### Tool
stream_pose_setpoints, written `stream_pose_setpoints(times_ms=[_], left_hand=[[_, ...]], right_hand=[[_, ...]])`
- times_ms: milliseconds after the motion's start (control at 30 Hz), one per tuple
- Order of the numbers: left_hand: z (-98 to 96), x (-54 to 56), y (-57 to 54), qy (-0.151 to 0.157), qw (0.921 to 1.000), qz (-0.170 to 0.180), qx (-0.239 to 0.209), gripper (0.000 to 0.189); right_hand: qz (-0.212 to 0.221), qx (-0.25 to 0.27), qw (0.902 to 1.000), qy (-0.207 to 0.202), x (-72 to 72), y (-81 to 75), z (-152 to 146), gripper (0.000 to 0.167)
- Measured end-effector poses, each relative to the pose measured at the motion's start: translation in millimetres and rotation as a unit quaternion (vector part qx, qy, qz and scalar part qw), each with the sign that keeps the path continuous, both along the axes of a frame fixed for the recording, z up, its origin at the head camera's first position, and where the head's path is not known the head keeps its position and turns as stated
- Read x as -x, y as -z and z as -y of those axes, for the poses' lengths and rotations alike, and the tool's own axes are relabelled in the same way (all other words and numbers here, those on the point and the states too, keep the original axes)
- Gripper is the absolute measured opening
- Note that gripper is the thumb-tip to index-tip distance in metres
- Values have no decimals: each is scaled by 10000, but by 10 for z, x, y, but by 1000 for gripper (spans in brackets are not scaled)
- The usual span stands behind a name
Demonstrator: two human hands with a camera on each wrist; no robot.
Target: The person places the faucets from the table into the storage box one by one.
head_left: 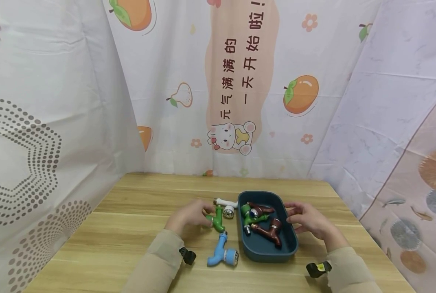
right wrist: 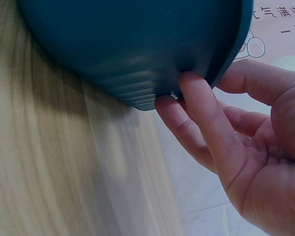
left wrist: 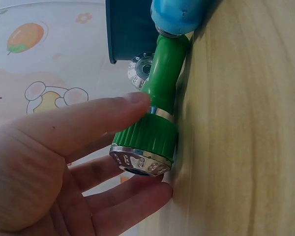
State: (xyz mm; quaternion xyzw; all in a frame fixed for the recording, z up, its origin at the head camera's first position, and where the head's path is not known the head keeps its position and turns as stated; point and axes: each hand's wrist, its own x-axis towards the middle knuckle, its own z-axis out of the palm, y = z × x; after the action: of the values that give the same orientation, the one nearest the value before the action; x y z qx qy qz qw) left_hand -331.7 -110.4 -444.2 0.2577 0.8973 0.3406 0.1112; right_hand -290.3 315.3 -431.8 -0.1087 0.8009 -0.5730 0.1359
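Green faucet (head_left: 219, 219) at the left hand (head_left: 193, 213), teal bin (head_left: 269, 258) at the right hand (head_left: 307, 219)

Has left thumb and fingers spread about the green faucet's handle, lower centre of the head view; cannot tell whether pinching it. Rests right fingers, loosely extended, against the bin's outer wall, lower right of centre. Inside: two maroon faucets (head_left: 270, 232), a second green faucet (head_left: 249, 221). On the wooden table (head_left: 130, 228), left of the bin: a white faucet (head_left: 226, 202), a blue faucet (head_left: 220, 251) nearer the bottom edge.
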Motion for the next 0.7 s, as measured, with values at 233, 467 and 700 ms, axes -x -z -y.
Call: stream_pose_setpoints(times_ms=[233,467,700], left_hand=[[-7,-7,6,73,9999,-71,82,30],[-19,-24,6,1,10000,59,45,29],[-20,-19,30,-2,10000,-10,10,30]], right_hand=[[-12,-28,10000,17,-11,-13,3,67],[17,9,10000,8,-15,-5,0,67],[34,35,10000,6,-5,10,-4,67]])
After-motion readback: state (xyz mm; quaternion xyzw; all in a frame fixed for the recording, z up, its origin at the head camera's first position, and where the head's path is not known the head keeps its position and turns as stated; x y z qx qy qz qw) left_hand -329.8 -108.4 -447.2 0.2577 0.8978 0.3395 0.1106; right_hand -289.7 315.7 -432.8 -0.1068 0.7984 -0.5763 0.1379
